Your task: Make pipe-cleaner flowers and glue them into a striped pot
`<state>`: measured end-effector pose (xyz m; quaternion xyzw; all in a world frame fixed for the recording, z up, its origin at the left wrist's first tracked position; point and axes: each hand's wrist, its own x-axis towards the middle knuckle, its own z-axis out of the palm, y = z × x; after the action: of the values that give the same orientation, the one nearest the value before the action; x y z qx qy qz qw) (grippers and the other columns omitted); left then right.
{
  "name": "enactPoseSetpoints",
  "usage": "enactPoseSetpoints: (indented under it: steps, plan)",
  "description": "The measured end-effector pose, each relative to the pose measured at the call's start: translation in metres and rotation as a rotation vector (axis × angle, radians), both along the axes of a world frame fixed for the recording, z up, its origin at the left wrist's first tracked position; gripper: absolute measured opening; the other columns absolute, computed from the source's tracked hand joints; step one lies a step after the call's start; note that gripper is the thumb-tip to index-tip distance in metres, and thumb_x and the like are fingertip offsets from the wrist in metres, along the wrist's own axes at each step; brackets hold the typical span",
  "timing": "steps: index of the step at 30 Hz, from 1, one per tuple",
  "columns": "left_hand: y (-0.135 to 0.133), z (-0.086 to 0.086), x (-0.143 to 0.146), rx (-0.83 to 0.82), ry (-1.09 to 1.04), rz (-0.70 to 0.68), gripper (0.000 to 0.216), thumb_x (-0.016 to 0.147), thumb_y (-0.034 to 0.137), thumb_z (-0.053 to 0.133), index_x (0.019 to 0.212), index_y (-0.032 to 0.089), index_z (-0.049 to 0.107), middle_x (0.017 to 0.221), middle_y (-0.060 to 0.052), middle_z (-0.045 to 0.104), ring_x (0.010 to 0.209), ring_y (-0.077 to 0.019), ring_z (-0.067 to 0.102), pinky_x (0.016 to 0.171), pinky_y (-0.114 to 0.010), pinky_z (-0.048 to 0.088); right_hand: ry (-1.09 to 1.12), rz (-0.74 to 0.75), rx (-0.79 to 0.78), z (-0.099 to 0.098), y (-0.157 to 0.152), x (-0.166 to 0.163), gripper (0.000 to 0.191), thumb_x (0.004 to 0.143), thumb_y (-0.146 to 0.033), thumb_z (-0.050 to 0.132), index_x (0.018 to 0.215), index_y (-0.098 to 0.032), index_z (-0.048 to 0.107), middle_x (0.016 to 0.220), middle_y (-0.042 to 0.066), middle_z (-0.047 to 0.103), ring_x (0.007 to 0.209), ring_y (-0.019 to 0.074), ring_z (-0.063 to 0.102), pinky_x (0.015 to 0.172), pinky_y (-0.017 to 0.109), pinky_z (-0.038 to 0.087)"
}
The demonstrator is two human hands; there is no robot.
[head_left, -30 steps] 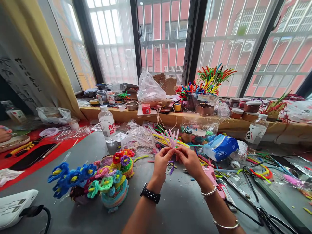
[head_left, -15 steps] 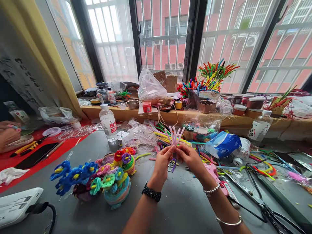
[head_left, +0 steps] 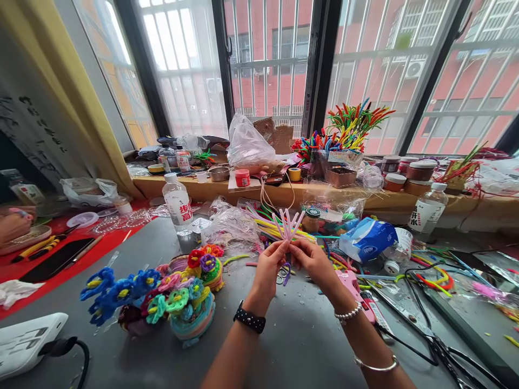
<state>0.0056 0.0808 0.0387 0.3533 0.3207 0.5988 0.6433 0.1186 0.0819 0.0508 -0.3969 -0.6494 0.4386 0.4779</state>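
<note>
Both of my hands meet over the middle of the grey table, pinching a small fan of pale pink pipe cleaners (head_left: 287, 222) at its lower end. My left hand (head_left: 271, 266) grips the bundle from the left, and my right hand (head_left: 310, 257) closes on it from the right. The pinched ends are hidden behind the fingers. Just below the hands lies a purple pipe cleaner (head_left: 287, 274). To the left stand pots of pipe-cleaner flowers, among them blue flowers (head_left: 124, 293) and green flowers (head_left: 177, 300).
A pink glue gun (head_left: 352, 286) and large scissors (head_left: 411, 319) lie right of my arms. Behind are a water bottle (head_left: 177, 201), yellow pipe cleaners (head_left: 279, 229) and a blue tissue pack (head_left: 368, 240). A white power strip (head_left: 30, 341) sits front left. Another person's hand (head_left: 15, 224) is at far left.
The view has shifted very slightly, moving everything a little to the left. Both hands keep their pinch on the pink bundle, with hardly any other movement.
</note>
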Motion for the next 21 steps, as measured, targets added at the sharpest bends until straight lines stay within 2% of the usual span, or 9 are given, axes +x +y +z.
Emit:
enactPoseSetpoints:
  steps: [11, 21]
  plan:
    - [0.0019, 0.0025, 0.0006, -0.002, -0.008, -0.002, 0.021, 0.055, 0.029, 0.072, 0.069, 0.014, 0.067, 0.065, 0.001, 0.060, 0.053, -0.0026, 0.044, 0.050, -0.015, 0.032, 0.017, -0.012, 0.015, 0.0020, -0.0005, 0.0006, 0.025, 0.074, -0.040, 0.051, 0.067, -0.017, 0.053, 0.053, -0.002, 0.049, 0.046, 0.0094, 0.042, 0.044, 0.023, 0.035]
    - [-0.0008, 0.0043, -0.0018, -0.006, 0.007, 0.012, 0.021, 0.054, 0.029, 0.072, 0.069, 0.015, 0.067, 0.068, 0.002, 0.062, 0.054, -0.0024, 0.045, 0.051, -0.015, 0.033, 0.019, -0.010, 0.019, 0.0057, -0.0041, -0.0011, 0.025, 0.073, -0.041, 0.052, 0.067, -0.017, 0.055, 0.050, -0.002, 0.048, 0.044, 0.0100, 0.042, 0.043, 0.024, 0.034]
